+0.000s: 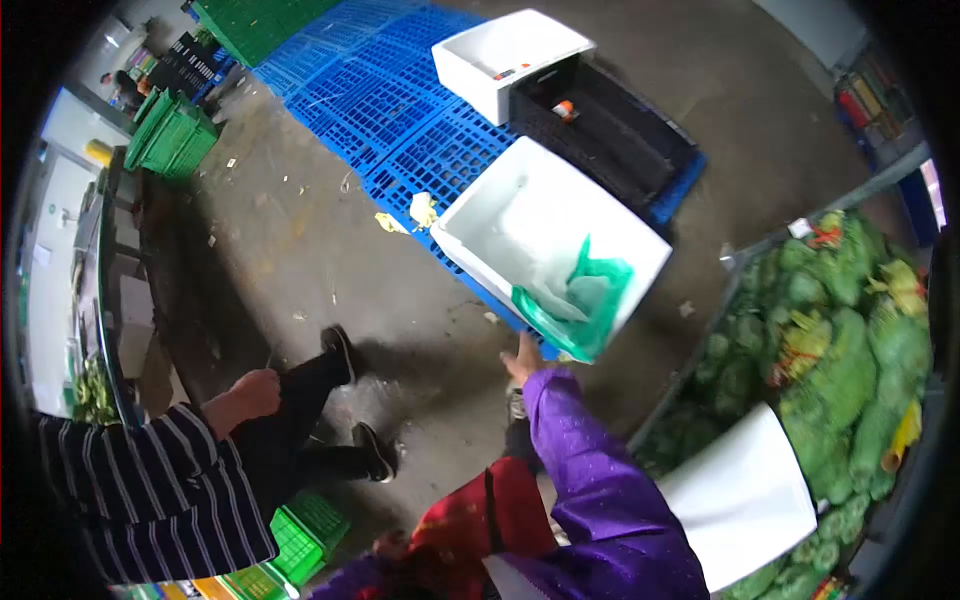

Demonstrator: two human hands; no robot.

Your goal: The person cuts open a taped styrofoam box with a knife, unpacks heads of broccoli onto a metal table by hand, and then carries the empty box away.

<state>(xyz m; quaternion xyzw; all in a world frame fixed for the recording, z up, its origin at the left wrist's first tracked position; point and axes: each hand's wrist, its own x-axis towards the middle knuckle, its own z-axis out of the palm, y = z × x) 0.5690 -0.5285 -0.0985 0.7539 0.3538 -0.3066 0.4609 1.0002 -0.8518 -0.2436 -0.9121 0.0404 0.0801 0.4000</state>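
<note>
My right hand (520,360), at the end of a purple sleeve, is open with its fingers apart, just below the near corner of a white foam box (480,250). Green plastic film (590,335) lies inside that box and over its near edge. I see no object in this hand. Low in the view, beside my red clothing, my left hand (391,545) is dark and blurred; its fingers cannot be made out. A white panel or box (745,500) stands beside my right sleeve, partly hidden by it.
Blue pallets (370,95) carry another white box (515,50) and a black crate (625,130). Bagged green vegetables (840,370) fill the right side. A person in a striped top (170,490) stands at left, near green crates (300,540). More green crates (175,135) stand farther back.
</note>
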